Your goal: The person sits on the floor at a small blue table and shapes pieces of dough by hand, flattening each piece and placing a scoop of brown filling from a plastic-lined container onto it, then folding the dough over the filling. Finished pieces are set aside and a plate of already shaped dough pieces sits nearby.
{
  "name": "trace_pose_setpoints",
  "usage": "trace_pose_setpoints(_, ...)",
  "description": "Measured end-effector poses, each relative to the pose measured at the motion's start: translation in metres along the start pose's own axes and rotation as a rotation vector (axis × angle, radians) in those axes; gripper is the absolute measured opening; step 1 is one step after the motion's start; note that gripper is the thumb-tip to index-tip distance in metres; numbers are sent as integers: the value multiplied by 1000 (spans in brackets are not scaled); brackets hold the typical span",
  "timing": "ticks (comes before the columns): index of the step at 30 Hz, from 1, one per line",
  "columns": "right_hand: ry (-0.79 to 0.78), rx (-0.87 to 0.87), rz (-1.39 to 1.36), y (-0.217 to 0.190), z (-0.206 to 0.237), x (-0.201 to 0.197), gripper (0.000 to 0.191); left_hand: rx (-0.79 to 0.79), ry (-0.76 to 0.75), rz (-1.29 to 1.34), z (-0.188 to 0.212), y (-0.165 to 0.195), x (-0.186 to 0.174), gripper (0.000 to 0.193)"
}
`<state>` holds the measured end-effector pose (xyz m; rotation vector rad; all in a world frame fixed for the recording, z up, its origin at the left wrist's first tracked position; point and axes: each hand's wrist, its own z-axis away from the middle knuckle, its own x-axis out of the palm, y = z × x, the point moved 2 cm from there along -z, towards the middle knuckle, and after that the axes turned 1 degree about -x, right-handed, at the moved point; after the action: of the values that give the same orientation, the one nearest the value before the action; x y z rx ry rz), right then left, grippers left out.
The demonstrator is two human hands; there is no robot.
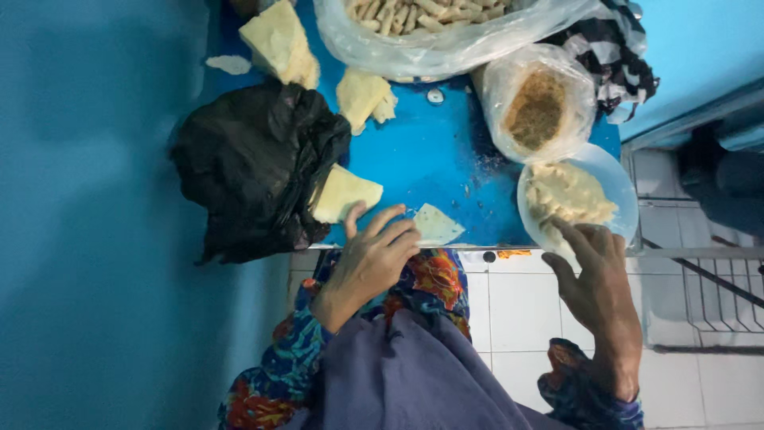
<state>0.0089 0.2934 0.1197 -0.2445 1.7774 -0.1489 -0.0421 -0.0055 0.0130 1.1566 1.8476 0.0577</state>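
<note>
Your left hand (370,259) lies flat at the near edge of the blue tabletop (430,159), fingers spread and slack, so that grip is open and holds nothing. Its fingertips rest on the corner of a small wrapper piece (436,225), a thin, pale, roughly triangular sheet lying flat right at that near edge. The thumb points toward a thicker stack of wrappers (342,193), pale yellow and square-cut, which sticks out from under a crumpled black plastic bag (251,167) at the tabletop's near left corner.

Your right hand (601,291) hovers at the near right corner, fingers loosely curled and apart, the grip open and empty. Its fingertips reach the near rim of a clear round plate (625,199) that overhangs the tabletop's right edge. On the plate sits a heap of filling (567,195), pale, soft and lumpy.

Just beyond the plate, along the right edge, stands a clear bag of brown crumbs (535,107), its mouth open. At the far edge a large clear bag of finished rolls (430,24) lies open, the rolls pale and finger-shaped. A black-and-white cloth (617,48) is bunched at the far right corner. Toward the far left lie two more wrapper stacks, one large (278,44) and one smaller (362,95), both pale yellow with ragged edges. Below the tabletop's near edge you see your patterned sleeves and a white tiled floor (517,310).
</note>
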Motion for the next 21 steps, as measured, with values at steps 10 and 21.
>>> trace_pose_setpoints(10,-256,-95,231,28,-12,13,60,82,9,17,0,0,-1,20)
trace_pose_setpoints(21,-75,-193,55,-7,-14,12,37,93,40,107,8,-4,-1,18)
